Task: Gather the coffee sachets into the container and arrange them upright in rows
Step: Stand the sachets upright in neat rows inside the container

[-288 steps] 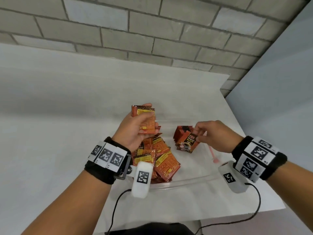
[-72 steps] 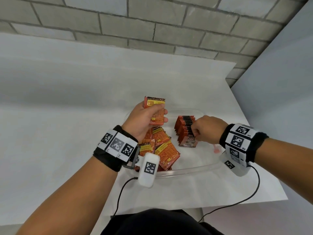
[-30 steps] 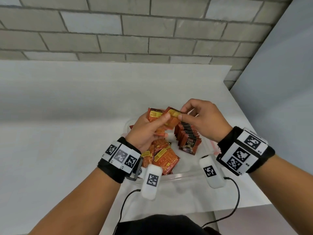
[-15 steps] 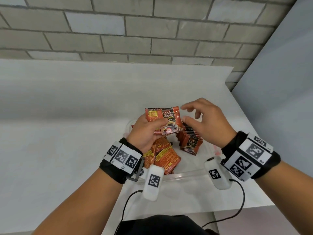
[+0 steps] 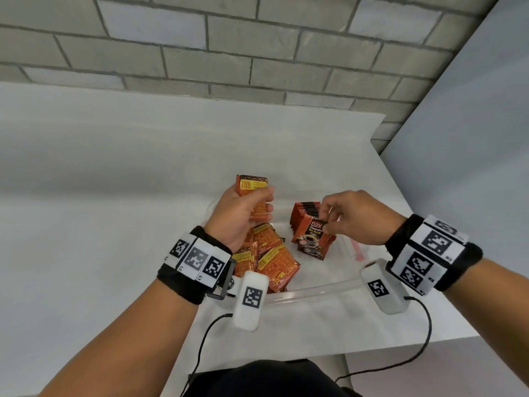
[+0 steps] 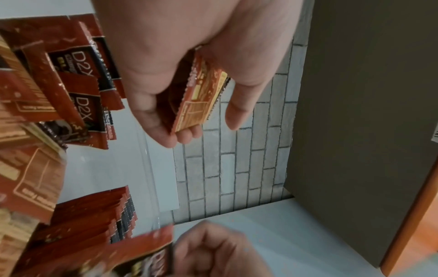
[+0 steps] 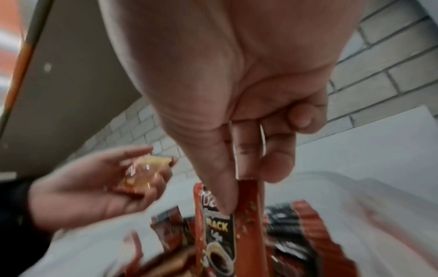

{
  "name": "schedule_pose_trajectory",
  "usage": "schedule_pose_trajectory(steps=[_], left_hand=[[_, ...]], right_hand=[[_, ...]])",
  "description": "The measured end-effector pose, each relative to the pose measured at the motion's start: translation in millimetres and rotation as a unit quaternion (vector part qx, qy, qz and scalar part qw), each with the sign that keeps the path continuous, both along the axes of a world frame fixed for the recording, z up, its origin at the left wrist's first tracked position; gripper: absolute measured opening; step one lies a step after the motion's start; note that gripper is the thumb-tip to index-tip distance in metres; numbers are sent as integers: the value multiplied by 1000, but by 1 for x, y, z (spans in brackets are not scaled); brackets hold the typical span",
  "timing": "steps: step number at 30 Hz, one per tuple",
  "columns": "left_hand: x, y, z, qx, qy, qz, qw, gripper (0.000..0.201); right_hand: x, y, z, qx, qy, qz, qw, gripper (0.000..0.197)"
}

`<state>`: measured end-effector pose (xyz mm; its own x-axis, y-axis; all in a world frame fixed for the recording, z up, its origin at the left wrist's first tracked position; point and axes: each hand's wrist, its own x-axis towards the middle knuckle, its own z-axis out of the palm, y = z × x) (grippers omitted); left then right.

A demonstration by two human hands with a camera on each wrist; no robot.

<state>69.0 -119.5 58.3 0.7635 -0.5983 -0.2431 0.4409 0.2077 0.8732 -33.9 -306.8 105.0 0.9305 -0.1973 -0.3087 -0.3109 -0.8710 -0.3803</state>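
A clear plastic container sits on the white table. My left hand is raised over its left side and grips a small stack of orange coffee sachets, seen from below as sachets. My right hand pinches one sachet by its top edge between thumb and fingers; this sachet hangs upright at the front of a standing row of sachets. A loose pile of sachets lies flat in the container's left half.
A pink strip lies at the container's right end. The table edge runs close in front. A grey brick wall stands behind and a grey panel rises on the right. Cables trail from both wrist cameras.
My right hand took one sachet from the left hand's stack and carried it down to the front of the standing row. The left hand stays raised with the remaining stack.
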Motion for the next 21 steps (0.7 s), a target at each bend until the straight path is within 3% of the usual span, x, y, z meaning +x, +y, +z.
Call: schedule_pose_trajectory(steps=[7,13,21], left_hand=[[8,3,-2,-11,4,-7,1000,11],[11,6,-5,-9,10,-8,1000,12],[15,7,-4,-6,9,-11,1000,8]], right_hand=[[7,-2,-30,-136,129,59,980,9],[17,-4,-38,-193,158,79,965,26],[22,2,-42,-242,191,101,946,27]])
